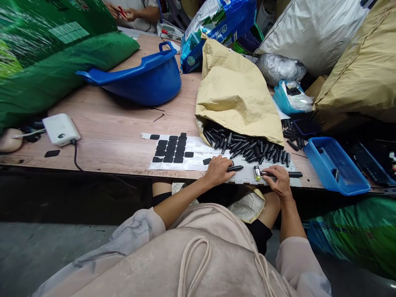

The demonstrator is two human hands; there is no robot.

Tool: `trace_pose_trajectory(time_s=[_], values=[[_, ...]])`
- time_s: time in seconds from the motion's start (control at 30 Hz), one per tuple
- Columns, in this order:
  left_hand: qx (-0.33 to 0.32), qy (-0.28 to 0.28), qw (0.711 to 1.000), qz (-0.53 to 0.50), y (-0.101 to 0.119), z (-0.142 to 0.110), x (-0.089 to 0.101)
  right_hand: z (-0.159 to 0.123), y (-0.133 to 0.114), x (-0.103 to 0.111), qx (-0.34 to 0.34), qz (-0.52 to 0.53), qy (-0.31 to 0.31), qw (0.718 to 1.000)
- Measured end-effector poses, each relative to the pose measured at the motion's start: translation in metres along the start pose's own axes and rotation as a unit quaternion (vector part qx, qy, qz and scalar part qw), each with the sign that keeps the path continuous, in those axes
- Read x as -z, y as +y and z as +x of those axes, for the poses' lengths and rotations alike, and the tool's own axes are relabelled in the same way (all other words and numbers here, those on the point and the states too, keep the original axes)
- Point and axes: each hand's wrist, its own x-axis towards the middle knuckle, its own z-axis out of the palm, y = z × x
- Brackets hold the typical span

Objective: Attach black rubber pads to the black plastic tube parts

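Note:
Between the fingers of my left hand (pixel 219 170) is a black pen-shaped piece (pixel 235 168), its narrow end pointing right, low over the table's front edge. My right hand (pixel 280 180) is closed around the black handle of a small hammer (pixel 257 173), whose head is silver with a yellow-green end. The hammer head stays apart from the piece, a little to its right. Just behind both hands, many similar black pieces (pixel 247 147) spill from the mouth of a tan sack (pixel 236 90). Left of my left hand, a white sheet (pixel 198 144) carries rows of black rounded stickers (pixel 170 149).
A blue basin (pixel 148 80) and a white power adapter (pixel 62 130) stand on the left. To the right sits a blue basket (pixel 337 165). Large sacks, one green (pixel 62 70) and one white (pixel 312 33), border the table. Another person's hands (pixel 128 14) show at the back.

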Motion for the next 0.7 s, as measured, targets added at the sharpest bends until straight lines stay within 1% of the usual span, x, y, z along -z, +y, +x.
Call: trace_pose_trajectory(time_s=[0.07,0.2,0.27,0.33,0.43,0.5,0.6,0.7], values=[[-0.010,0.016,1.000,-0.018,0.001,0.003,-0.004,0.001,0.001,0.001,0.002,-0.002,0.003,1.000],[0.010,0.007,0.997,-0.070,0.000,0.012,-0.012,0.003,-0.007,0.005,0.011,0.006,0.017,1.000],[0.021,0.005,0.996,-0.088,-0.001,0.015,-0.014,0.005,-0.020,0.007,0.013,0.017,0.034,0.999],[0.025,0.005,0.995,-0.100,-0.002,0.016,-0.015,0.008,-0.038,0.007,0.011,0.034,0.051,0.998],[0.035,0.002,0.993,-0.110,-0.003,0.016,-0.014,0.012,-0.068,0.000,0.004,0.056,0.065,0.996],[0.036,0.002,0.993,-0.112,-0.003,0.016,-0.014,0.014,-0.084,-0.005,0.010,0.051,0.060,0.997],[0.026,0.006,0.993,-0.113,-0.005,0.016,-0.016,0.018,-0.099,-0.009,0.023,0.040,0.047,0.998],[0.015,0.014,0.994,-0.112,-0.007,0.016,-0.019,0.021,-0.106,-0.007,0.037,0.038,0.049,0.997]])
